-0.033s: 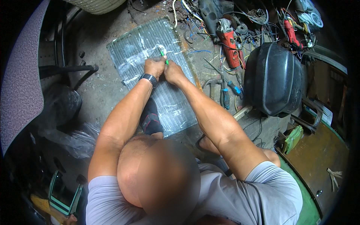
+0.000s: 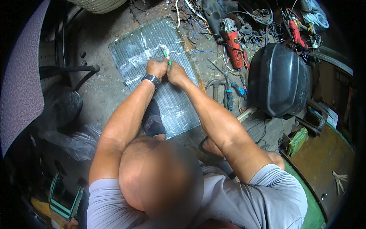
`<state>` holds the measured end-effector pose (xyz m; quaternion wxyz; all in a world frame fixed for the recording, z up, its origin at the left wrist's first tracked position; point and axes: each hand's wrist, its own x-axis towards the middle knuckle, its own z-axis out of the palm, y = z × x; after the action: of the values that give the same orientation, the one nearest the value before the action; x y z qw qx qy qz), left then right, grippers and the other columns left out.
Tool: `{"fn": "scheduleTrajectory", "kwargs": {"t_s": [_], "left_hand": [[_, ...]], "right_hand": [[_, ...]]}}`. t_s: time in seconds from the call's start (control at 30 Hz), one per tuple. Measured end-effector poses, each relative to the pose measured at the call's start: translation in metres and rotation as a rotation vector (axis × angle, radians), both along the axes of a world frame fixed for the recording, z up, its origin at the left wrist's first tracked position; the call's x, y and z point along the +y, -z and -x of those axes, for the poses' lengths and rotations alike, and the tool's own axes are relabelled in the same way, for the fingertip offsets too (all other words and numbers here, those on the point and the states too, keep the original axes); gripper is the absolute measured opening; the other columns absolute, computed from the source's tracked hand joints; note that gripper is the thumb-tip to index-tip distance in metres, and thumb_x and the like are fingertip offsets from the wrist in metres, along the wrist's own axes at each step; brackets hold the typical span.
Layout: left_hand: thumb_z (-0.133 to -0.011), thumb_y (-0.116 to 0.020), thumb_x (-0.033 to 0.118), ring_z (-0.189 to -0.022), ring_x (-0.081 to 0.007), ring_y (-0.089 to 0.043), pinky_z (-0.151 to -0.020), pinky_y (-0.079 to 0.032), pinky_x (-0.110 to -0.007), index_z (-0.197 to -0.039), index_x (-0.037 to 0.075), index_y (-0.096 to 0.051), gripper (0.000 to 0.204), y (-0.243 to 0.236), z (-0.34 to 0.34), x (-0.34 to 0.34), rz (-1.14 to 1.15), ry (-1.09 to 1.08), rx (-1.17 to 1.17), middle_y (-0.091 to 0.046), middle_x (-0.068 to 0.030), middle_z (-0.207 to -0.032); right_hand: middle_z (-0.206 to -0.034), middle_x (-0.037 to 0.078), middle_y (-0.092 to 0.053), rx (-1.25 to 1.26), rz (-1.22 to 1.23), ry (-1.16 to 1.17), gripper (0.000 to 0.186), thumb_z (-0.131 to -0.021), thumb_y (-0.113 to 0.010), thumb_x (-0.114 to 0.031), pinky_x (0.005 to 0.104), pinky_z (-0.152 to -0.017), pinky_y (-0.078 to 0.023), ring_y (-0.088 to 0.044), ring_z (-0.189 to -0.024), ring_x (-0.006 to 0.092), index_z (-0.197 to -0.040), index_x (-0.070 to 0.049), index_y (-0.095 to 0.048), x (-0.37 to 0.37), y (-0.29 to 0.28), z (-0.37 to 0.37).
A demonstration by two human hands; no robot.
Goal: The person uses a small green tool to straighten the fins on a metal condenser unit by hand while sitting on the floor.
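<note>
My left hand (image 2: 156, 68), with a dark watch (image 2: 153, 81) on its wrist, is closed beside my closed right hand (image 2: 177, 74). Between them is a thin, bright green thing (image 2: 164, 53), pinched at the fingertips; whether it is a wire or a small tool I cannot tell. Its far end lies by a whitish curved strand (image 2: 166, 49). Both hands are over a grey ribbed panel (image 2: 167, 100) with shiny, clear patches across it, lying on the floor. My fingers hide much of the green thing.
Right of the panel lie a hammer (image 2: 216, 88), blue-handled screwdrivers (image 2: 228, 100), a red angle grinder (image 2: 232, 45) and tangled wires (image 2: 263, 17). A large black case (image 2: 280, 80) stands farther right. Crumpled clear plastic (image 2: 82, 141) and a black bar (image 2: 72, 71) are at left.
</note>
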<state>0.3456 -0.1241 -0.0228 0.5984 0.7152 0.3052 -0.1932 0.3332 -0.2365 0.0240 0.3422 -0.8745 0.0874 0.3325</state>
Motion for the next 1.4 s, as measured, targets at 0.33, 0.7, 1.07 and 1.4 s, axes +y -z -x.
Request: {"fn": "scheduleTrajectory", "kwargs": {"t_s": [0.33,0.7,1.07,1.4], "left_hand": [[-0.087,-0.076,0.028,-0.066,-0.0122,-0.06,-0.06,-0.049,-0.031,-0.084,-0.003,-0.074,0.03,-0.011,0.024,-0.017,-0.005,0.031,0.061,-0.07,-0.0055,-0.076],[-0.088,-0.075,0.029,-0.069,-0.0139,-0.062,-0.065,-0.05,-0.032,-0.087,-0.003,-0.073,0.032,-0.003,0.046,-0.022,-0.028,0.064,0.06,-0.071,-0.0082,-0.079],[-0.087,-0.075,0.032,-0.076,-0.019,-0.067,-0.073,-0.052,-0.032,-0.091,-0.001,-0.076,0.034,-0.009,0.058,-0.029,0.001,0.109,0.127,-0.074,-0.0131,-0.085],[-0.09,-0.073,0.037,-0.068,-0.0152,-0.062,-0.063,-0.051,-0.034,-0.09,-0.004,-0.072,0.041,-0.065,0.022,0.022,-0.302,0.971,0.193,-0.07,-0.0087,-0.08]], "right_hand": [[-0.111,0.035,-0.063,0.015,0.017,0.023,0.041,-0.1,-0.045,-0.031,0.0542,-0.09,-0.047,-0.06,-0.108,0.0501,-0.113,0.007,-0.056,-0.016,0.005,0.025],[-0.111,0.035,-0.063,0.024,0.018,0.024,0.04,-0.1,-0.045,-0.03,0.0547,-0.09,-0.047,-0.06,-0.107,0.0506,-0.115,0.006,-0.055,-0.024,0.004,0.048],[-0.112,0.034,-0.063,0.047,0.019,0.033,0.042,-0.099,-0.048,-0.031,0.0521,-0.092,-0.048,-0.06,-0.109,0.0486,-0.117,0.006,-0.056,-0.035,0.003,0.062],[-0.114,0.034,-0.063,0.071,0.001,0.036,0.043,-0.097,-0.054,-0.029,0.052,-0.095,-0.047,-0.059,-0.112,0.0485,-0.12,0.007,-0.056,-0.035,-0.015,0.062]]}}
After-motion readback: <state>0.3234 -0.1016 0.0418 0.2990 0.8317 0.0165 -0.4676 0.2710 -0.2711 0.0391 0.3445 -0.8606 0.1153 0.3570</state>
